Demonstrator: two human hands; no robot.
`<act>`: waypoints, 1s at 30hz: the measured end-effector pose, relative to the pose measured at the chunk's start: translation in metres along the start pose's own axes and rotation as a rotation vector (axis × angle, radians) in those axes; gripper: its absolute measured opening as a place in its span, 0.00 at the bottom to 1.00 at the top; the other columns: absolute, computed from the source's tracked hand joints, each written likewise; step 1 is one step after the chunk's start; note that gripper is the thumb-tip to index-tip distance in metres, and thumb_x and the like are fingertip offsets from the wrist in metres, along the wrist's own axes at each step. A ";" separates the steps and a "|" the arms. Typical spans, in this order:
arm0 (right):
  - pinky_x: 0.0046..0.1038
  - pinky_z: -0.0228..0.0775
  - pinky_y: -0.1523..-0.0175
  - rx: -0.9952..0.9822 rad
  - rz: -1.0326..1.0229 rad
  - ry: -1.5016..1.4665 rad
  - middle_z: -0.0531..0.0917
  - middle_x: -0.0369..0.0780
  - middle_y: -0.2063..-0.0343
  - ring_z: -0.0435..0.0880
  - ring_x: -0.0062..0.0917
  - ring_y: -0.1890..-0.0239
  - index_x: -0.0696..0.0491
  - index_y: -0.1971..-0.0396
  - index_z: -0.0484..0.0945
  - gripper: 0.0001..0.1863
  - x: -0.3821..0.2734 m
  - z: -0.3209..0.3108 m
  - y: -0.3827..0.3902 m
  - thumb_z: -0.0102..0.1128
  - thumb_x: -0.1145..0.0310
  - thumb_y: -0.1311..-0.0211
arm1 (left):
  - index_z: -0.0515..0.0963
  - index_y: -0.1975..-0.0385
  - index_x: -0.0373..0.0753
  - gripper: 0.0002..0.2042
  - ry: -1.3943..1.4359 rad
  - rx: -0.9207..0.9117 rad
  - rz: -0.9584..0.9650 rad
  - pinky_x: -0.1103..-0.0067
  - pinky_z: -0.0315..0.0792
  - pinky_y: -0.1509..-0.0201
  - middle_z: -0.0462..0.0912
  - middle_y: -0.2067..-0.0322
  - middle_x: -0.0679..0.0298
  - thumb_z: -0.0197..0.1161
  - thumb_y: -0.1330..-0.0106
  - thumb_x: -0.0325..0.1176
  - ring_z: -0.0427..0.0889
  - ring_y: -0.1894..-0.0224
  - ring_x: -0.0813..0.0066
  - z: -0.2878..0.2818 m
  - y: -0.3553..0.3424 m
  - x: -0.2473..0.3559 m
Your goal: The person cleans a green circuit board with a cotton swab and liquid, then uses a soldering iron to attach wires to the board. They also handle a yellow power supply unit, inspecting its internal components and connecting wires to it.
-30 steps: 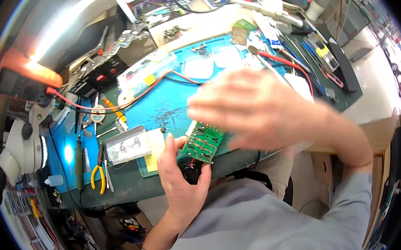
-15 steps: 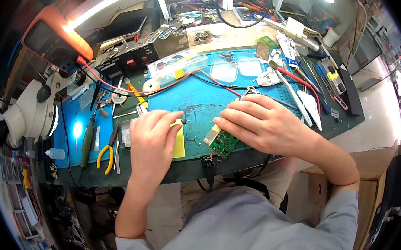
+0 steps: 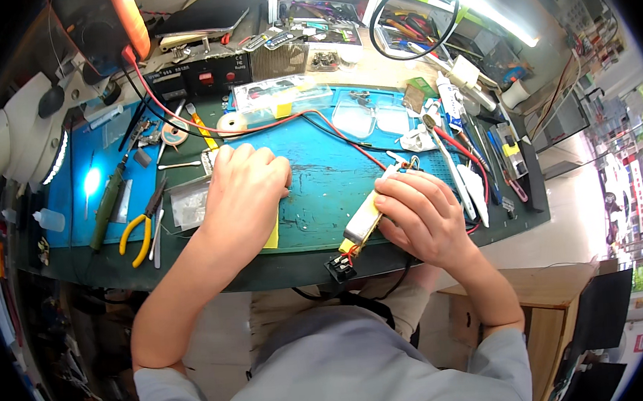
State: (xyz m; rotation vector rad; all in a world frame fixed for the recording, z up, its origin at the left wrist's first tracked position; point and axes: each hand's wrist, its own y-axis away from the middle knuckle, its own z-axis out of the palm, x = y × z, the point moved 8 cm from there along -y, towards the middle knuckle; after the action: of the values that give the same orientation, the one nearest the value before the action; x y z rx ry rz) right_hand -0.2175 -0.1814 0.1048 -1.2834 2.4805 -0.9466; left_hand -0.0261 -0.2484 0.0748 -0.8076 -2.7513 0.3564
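Observation:
My right hand (image 3: 425, 214) is closed around a circuit board (image 3: 364, 220), tilted so that a silver metal block with yellow tape shows. Red wires run from its near end to a black connector (image 3: 341, 268) hanging by the bench's front edge. Over the blue mat, my left hand (image 3: 248, 189) has its fingers curled in; whatever they hold, if anything, is hidden. A yellow paper note (image 3: 273, 238) shows partly beneath that hand. To its left lies a small transparent bag (image 3: 189, 207).
Yellow-handled pliers (image 3: 139, 232) and a green-handled tool (image 3: 108, 215) lie at the left, beside a white microscope (image 3: 30, 135). Red and black test leads cross the blue mat (image 3: 307, 205). Transparent trays (image 3: 354, 116) stand farther back; tweezers and a glue tube (image 3: 450, 100) lie right.
My right hand has turned the circuit board from its green face to the silver block side. My left hand's fingers have curled further inward. The view has shifted slightly.

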 end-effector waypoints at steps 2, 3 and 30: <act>0.36 0.79 0.42 0.036 0.014 -0.003 0.83 0.39 0.48 0.84 0.32 0.47 0.53 0.49 0.77 0.21 0.004 0.001 0.007 0.70 0.73 0.43 | 0.80 0.71 0.43 0.07 -0.030 -0.032 -0.015 0.68 0.66 0.53 0.79 0.71 0.66 0.72 0.46 0.27 0.78 0.60 0.64 0.006 -0.003 0.000; 0.36 0.79 0.42 0.056 0.027 -0.006 0.83 0.39 0.48 0.84 0.33 0.48 0.53 0.49 0.77 0.21 0.005 0.001 0.009 0.71 0.73 0.44 | 0.80 0.71 0.43 0.06 -0.046 -0.049 -0.024 0.68 0.66 0.53 0.79 0.71 0.66 0.72 0.46 0.27 0.78 0.60 0.64 0.008 -0.003 0.000; 0.38 0.63 0.28 -0.594 -0.091 -0.311 0.78 0.45 0.40 0.77 0.34 0.35 0.57 0.33 0.67 0.32 0.002 0.027 -0.046 0.56 0.74 0.39 | 0.82 0.57 0.30 0.06 1.124 0.079 -0.300 0.81 0.82 0.60 0.85 0.63 0.63 0.63 0.30 0.21 0.86 0.62 0.79 -0.014 -0.001 -0.015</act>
State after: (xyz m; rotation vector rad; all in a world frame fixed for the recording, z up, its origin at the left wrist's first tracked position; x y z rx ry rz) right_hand -0.1768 -0.2146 0.1126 -1.5650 2.5419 0.0127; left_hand -0.0100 -0.2550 0.0861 -0.3614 -1.7296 -0.0629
